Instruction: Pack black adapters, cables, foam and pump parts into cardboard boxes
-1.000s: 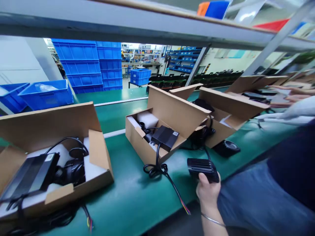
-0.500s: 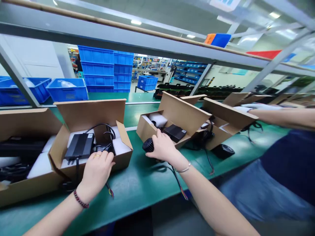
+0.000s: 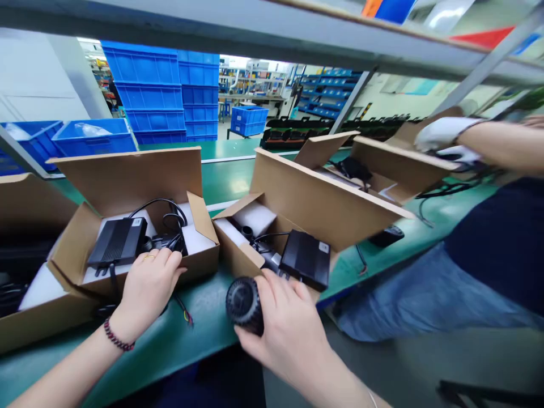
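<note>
Right grip [image 3: 289, 334] clenches a black ribbed housing [image 3: 244, 306] just before the middle carton [image 3: 314, 198]; left grip [image 3: 148, 283], seemingly open on cables [image 3: 170, 243] left of it, could snag them if pulled.

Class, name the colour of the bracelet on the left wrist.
The bracelet is dark red and black; head view.

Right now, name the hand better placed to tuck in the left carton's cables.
Left: the left hand rests at the edge of the carton, beside the black cables; the right hand holds a black finned cylinder.
</note>
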The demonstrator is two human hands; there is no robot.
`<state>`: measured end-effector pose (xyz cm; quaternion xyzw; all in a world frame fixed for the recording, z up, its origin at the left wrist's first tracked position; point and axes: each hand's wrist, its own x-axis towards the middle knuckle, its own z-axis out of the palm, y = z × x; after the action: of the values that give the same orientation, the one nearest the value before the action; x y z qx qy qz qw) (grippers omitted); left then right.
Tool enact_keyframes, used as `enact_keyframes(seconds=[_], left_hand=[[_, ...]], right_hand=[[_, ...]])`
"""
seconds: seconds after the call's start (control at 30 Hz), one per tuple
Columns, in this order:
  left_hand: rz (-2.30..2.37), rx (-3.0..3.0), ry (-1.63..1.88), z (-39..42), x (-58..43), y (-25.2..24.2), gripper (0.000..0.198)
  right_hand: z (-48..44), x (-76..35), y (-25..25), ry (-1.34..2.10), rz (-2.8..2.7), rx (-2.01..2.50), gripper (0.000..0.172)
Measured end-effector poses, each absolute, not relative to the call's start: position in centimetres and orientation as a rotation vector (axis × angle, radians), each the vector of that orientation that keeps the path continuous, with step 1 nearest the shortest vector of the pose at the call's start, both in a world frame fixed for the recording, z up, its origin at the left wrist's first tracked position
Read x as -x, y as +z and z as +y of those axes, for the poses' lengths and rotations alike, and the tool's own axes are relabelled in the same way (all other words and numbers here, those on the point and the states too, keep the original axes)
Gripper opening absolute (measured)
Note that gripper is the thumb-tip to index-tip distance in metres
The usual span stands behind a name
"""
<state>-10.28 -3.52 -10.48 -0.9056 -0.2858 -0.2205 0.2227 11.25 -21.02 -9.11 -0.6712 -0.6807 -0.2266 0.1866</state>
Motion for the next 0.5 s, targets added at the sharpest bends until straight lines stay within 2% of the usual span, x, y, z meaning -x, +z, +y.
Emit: enact_keyframes(seconds=[0.07,0.13,0.2,0.3,0.4,0.47,0.5], left_hand=[[-0.778,2.522,-0.607,-3.5,10.4,-10.5,0.011],[-0.747,2.532,-0.725,-4.0,10.5,-10.1,0.018],[-0.707,2.504,-0.962,-5.1,10.2,-9.4,0.031],[-0.556,2.578,-1.267,-7.3,8.6,-8.0,0.031],[-0.229,2.912,-1.262,-8.4,5.0,-6.9,0.028],[-0.059,3.032,-1.178,-8.2,2.1,-6.7,0.033],[-0.012,3.055,-1.144,-7.9,0.7,-6.7,0.040]], right_hand=[[-22.3,-10.1,-9.9,-0.651,-1.942,1.762,0.053],[-23.1,-9.7,-10.5,-0.661,-1.949,1.675,0.053],[-23.7,-10.0,-10.6,-0.659,-1.980,1.622,0.048],[-24.3,-11.9,-9.6,-0.560,-2.089,1.536,0.034],[-24.7,-15.7,-7.3,-0.325,-2.052,1.413,0.028],[-25.0,-19.0,-5.3,-0.073,-2.056,1.350,0.023],[-25.1,-20.6,-4.3,0.066,-2.033,1.332,0.032]])
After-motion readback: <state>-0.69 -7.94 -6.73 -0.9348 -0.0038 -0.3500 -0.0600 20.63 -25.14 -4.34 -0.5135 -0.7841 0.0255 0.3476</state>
